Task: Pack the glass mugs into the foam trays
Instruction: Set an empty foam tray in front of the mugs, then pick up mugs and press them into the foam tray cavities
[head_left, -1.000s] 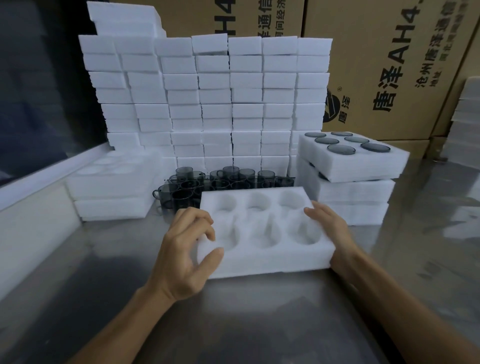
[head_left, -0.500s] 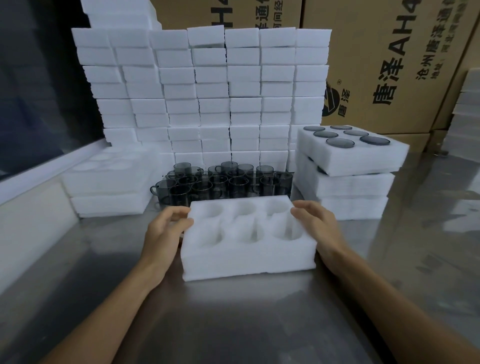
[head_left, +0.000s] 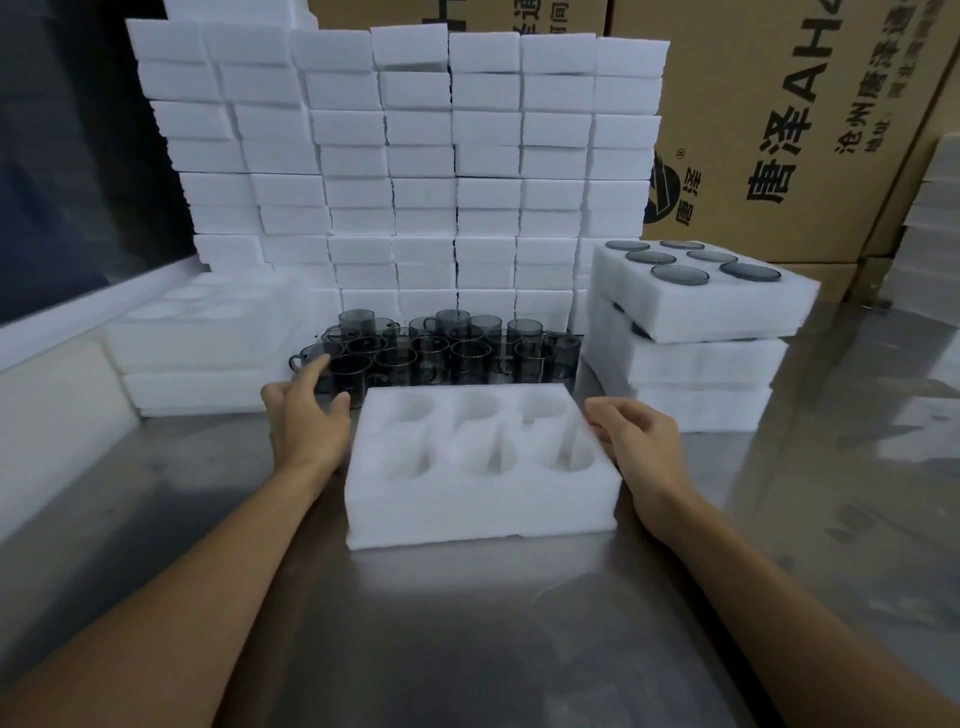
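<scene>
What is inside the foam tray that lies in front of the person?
The foam tray shows six round pockets, and no mug stands in any of them. The bottoms of the three near pockets are hidden by their own front walls.

steel table — printed cardboard boxes behind, dark window at left.
</scene>
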